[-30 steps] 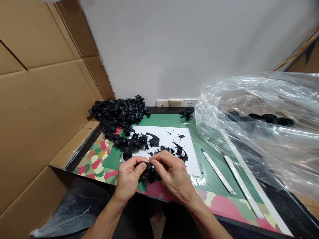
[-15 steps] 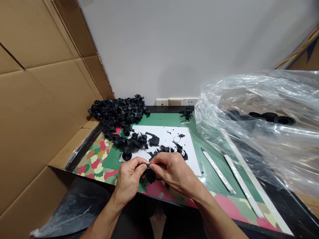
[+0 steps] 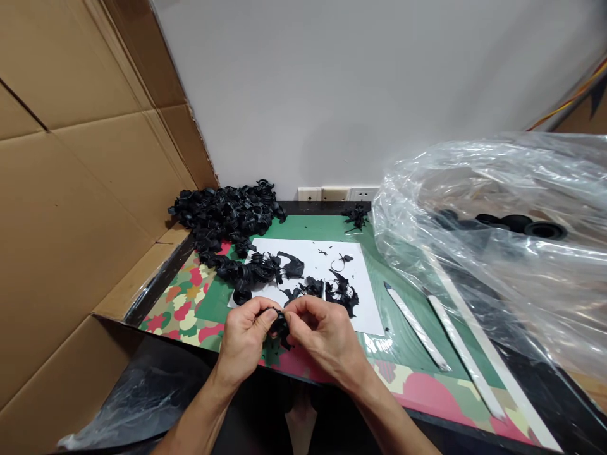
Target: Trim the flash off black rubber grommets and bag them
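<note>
The left hand [image 3: 244, 335] is clamped on a small black piece [image 3: 281, 327], thumb pressed against the forefinger at its left side, while the thumb and forefinger of the right hand [image 3: 327, 335] pinch its right edge. The hands almost meet, with the black piece between them, above the front part of the green mat [image 3: 322, 222]. Just beyond lies a sheet of white paper [image 3: 370, 309] strewn with black scraps [image 3: 344, 294]. A big pile of ribbed black parts [image 3: 227, 212] spreads from the back left corner onto the paper. To the right of the paper, two white sticks [image 3: 417, 325] lie slanted, apart. Farther right, a clear plastic bag [image 3: 403, 189] shows round black parts [image 3: 545, 229] inside. Cardboard [image 3: 85, 202] stands at the left, and sockets [image 3: 336, 194] line the wall behind.
</note>
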